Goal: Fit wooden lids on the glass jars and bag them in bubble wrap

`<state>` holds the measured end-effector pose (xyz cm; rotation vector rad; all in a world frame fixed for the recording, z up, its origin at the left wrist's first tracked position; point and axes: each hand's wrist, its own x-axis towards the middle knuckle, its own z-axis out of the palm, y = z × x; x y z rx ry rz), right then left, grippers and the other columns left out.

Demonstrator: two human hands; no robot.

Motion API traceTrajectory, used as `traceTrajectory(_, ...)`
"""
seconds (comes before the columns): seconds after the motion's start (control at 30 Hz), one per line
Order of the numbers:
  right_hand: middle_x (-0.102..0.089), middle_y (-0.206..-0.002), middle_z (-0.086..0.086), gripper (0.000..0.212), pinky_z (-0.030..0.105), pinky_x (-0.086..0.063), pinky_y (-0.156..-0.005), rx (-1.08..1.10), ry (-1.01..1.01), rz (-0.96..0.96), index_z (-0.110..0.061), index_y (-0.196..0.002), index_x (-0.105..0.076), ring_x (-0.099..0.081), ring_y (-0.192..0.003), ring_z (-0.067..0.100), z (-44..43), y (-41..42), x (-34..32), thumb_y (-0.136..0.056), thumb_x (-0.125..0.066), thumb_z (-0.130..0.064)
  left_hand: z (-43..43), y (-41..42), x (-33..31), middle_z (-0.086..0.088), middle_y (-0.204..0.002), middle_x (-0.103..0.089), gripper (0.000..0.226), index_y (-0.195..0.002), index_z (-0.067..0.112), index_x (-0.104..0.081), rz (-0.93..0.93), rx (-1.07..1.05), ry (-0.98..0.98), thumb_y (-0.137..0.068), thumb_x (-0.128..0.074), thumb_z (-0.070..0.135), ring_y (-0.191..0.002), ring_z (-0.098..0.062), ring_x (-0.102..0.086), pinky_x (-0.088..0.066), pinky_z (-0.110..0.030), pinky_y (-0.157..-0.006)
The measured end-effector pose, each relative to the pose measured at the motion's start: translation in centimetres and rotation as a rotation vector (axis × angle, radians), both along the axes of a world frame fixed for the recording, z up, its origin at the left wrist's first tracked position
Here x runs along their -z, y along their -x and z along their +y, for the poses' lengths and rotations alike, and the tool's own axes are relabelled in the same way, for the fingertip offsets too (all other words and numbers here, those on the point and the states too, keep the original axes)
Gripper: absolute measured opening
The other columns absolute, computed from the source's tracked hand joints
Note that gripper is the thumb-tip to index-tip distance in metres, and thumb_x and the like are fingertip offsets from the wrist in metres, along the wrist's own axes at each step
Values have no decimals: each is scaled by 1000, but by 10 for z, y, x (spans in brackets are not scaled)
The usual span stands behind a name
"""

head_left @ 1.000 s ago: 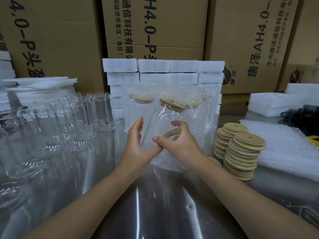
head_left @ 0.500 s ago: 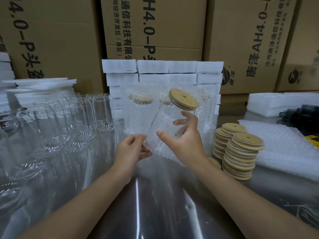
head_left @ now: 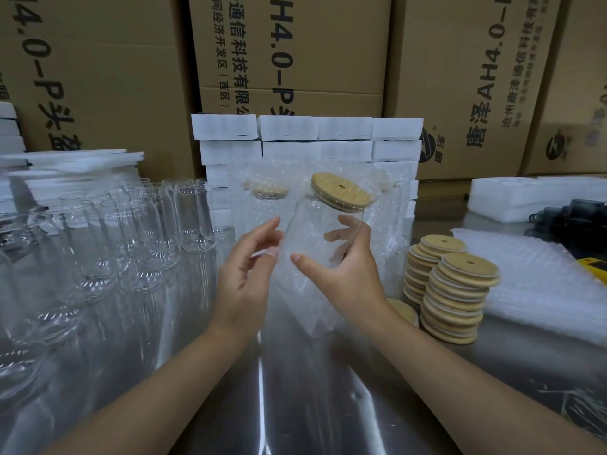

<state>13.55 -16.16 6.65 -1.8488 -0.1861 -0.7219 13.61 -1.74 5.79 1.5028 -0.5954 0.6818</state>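
Right grip [head_left: 348, 277] holds lidded jar [head_left: 315, 234], tilted, above bench [head_left: 295, 405]. Left grip [head_left: 246, 277] is loose at jar's base; motion blur, possibly touching bubble wrap [head_left: 315, 310] underneath. Jar's bottom edge is lost against the wrap.

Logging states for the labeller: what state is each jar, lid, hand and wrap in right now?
Held jar: lidded, tilted, off the table.
Lid: seated on that jar.
Right hand: gripping that jar.
Left hand: fingers relaxed, beside the jar's base.
Spare jars: upright, no lids.
Spare lids: stacked, two piles.
Wrapped jars: upright, lidded, bagged.
Bubble wrap: lying flat.
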Motion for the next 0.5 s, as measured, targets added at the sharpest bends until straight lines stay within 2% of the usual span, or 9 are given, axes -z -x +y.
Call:
traceTrajectory(0.07, -50, -104, -19, 81, 15, -39, -70, -6, -82, -11, -36, -120, -31, -50, -86, -8, 1, 0, -2, -55, -73, -58, 5, 3, 3, 11, -135, -54, 51, -134, 37, -44, -122, 19, -214, -84, -54, 41, -127, 0, -48, -36, -18, -106)
traceTrajectory(0.13, -50, -103, -18, 80, 17, -40, -73, -7, -142, -20, -34, -121, -31, -51, -88, -2, 2, 1, -3, -56, -71, -58, 3, 3, 5, 21, -149, -34, 78, -144, 42, -24, -170, -47, -419, -76, -63, 49, -138, 3, -32, -24, -10, -110)
traceTrajectory(0.2, -51, -103, -18, 79, 16, -40, -73, -16, -155, -21, -35, -120, -31, -52, -89, -2, 3, 2, -3, -57, -70, -59, -4, 0, 9, 36, -150, -15, 101, -143, 52, -6, -127, -93, -493, -68, -74, 50, -142, 7, -18, -15, -5, -111)
traceTrajectory(0.27, -52, -103, -18, 78, 13, -40, -70, -38, -131, -16, -38, -119, -32, -53, -86, -4, 5, 5, -1, -56, -70, -64, -8, -5, 15, 38, -148, -7, 117, -136, 62, 9, -82, -126, -495, -67, -83, 42, -143, 9, -11, -11, -4, -109)
traceTrajectory(0.37, -57, -102, -19, 75, 10, -43, -67, -76, -70, -6, -43, -118, -39, -56, -81, -3, 7, 6, 1, -54, -64, -75, -4, -15, 20, 32, -151, -10, 124, -126, 74, 17, -15, -132, -440, -68, -86, 37, -143, 8, -14, -18, -13, -109)
traceTrajectory(0.43, -59, -103, -20, 67, 10, -45, -68, -119, -49, 2, -46, -117, -43, -57, -83, -2, 6, 7, 0, -60, -63, -76, 0, -17, 21, 29, -152, -21, 123, -130, 74, 11, 29, -124, -376, -65, -88, 40, -139, 8, -26, -27, -20, -110)
traceTrajectory(0.5, -60, -106, -19, 51, 19, -50, -78, -196, -48, 10, -48, -115, -48, -58, -89, -4, 6, 7, -1, -72, -59, -73, 2, -18, 22, 26, -142, -39, 123, -140, 64, 0, 72, -113, -274, -61, -90, 38, -127, 12, -40, -38, -25, -105)
